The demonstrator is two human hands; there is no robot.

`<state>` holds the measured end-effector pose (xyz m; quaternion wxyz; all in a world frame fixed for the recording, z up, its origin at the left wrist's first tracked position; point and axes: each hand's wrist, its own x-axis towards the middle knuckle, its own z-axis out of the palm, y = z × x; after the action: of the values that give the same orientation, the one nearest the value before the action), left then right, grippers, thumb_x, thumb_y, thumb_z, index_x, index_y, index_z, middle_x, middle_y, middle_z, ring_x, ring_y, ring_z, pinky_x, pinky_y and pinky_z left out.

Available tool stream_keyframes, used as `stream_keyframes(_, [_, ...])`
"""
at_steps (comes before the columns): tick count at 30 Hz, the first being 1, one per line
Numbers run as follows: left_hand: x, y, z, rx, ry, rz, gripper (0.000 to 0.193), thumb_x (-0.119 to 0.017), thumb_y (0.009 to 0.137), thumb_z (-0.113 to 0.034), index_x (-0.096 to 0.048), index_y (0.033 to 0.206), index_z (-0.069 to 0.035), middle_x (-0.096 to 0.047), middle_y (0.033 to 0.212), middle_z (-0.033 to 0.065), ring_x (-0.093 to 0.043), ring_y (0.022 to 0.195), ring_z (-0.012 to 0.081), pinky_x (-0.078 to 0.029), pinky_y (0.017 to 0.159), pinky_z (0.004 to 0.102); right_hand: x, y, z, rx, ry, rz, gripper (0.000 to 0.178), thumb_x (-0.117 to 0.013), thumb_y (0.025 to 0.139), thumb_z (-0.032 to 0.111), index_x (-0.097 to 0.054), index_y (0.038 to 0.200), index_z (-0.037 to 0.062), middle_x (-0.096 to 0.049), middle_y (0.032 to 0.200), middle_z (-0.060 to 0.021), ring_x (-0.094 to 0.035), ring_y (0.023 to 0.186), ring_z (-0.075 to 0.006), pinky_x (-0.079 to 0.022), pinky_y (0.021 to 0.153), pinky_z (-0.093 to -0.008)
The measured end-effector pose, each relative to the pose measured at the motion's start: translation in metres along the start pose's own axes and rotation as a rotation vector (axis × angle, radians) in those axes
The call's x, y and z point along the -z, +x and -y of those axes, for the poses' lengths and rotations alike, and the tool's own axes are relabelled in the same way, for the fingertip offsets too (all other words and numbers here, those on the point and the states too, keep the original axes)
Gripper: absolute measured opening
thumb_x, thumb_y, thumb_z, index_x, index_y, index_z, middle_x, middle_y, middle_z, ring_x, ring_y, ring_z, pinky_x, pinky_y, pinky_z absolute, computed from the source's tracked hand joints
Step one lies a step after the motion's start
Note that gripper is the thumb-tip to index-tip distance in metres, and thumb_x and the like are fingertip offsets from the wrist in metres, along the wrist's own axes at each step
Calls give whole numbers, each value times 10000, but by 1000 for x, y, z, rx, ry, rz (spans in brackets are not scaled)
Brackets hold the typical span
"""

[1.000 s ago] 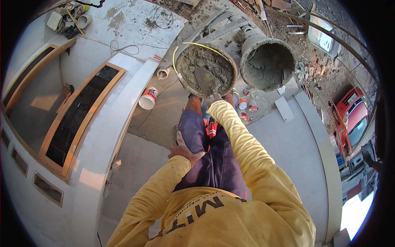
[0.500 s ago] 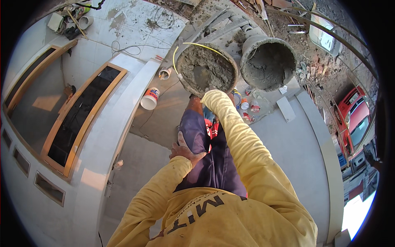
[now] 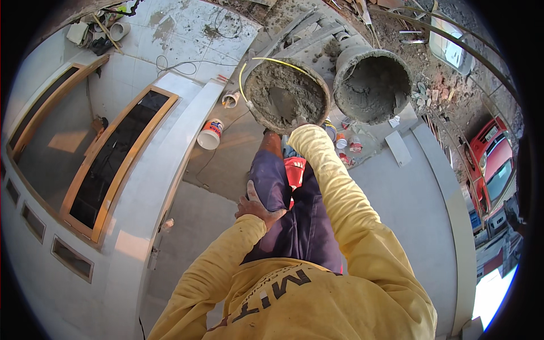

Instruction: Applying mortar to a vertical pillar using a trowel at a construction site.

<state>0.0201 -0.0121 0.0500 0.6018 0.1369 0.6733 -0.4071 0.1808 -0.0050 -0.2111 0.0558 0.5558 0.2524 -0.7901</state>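
Note:
My left hand [image 3: 259, 211] lies on the dark purple trousers at my left knee, its thumb and fingers spread around it, holding nothing. My right hand [image 3: 300, 121] is at the near rim of a round bucket [image 3: 262, 122] full of wet grey mortar [image 3: 300, 85]. Its fingers look closed, but most of them are hidden, so what they grip does not show clearly. Just beyond that hand, a smooth brownish patch sits in the mortar; I cannot tell whether it is a tool's blade or a hollow. A yellow handle [image 3: 277, 59] curves over the bucket's far side.
Right of the mortar bucket stands another mortar-coated bucket [image 3: 340, 93]. A white and orange paint pail [image 3: 209, 139] and a small container [image 3: 230, 100] are to the left, beside a white ledge [image 3: 170, 153]. Planks [image 3: 309, 37] and rubble lie beyond; a red vehicle [image 3: 493, 164] is far right.
My right hand has shifted slightly right along the near rim of the bucket. The view has moved a little. My left hand stays on the knee.

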Motion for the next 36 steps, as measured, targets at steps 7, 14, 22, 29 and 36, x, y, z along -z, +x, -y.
stream_keyframes(7, [3, 1, 17, 62, -26, -13, 1225, -770, 576, -569, -12, 1441, -146, -316, 1345, 317, -424, 1209, 437, -395, 993, 453, -7, -50, 126, -18, -863, 297, 483, -399, 902, 427, -518, 1231, 93, -540, 1243, -141, -447, 1212, -282, -351, 1010, -366])
stream_keyframes(14, [1, 2, -3, 5, 7, 17, 1229, -774, 574, -565, -11, 1441, -144, -310, 1353, 316, -426, 1213, 426, -394, 996, 447, 34, -7, 4, 255, -1104, 55, 509, -423, 875, 486, -528, 1231, 138, -530, 1262, -122, -450, 1210, -282, -352, 1005, -372])
stream_keyframes(22, [-2, 4, 0, 7, -16, -15, 1226, -787, 567, -543, -30, 1442, -138, -308, 1354, 317, -429, 1208, 427, -390, 1001, 441, 16, -28, 88, -132, -467, 144, 393, -547, 869, 359, -563, 1133, 68, -489, 603, -2, -451, 407, -142, -367, 383, -319])
stream_keyframes(29, [-9, 2, 6, 2, 6, -77, 1237, -792, 560, -538, -35, 1441, -113, -319, 1344, 323, -440, 1194, 429, -391, 996, 445, 19, -13, 77, 47, -506, 159, 383, -577, 856, 370, -559, 1096, 72, -523, 635, -6, -521, 518, -118, -425, 493, -298])
stream_keyframes(36, [-9, 1, 4, -21, 13, -75, 1236, -785, 567, -548, -27, 1443, -117, -338, 1323, 328, -456, 1178, 428, -399, 986, 441, 13, -44, 112, -137, -305, 208, 353, -627, 834, 297, -539, 1092, 71, -551, 645, -51, -520, 455, -144, -433, 441, -277])
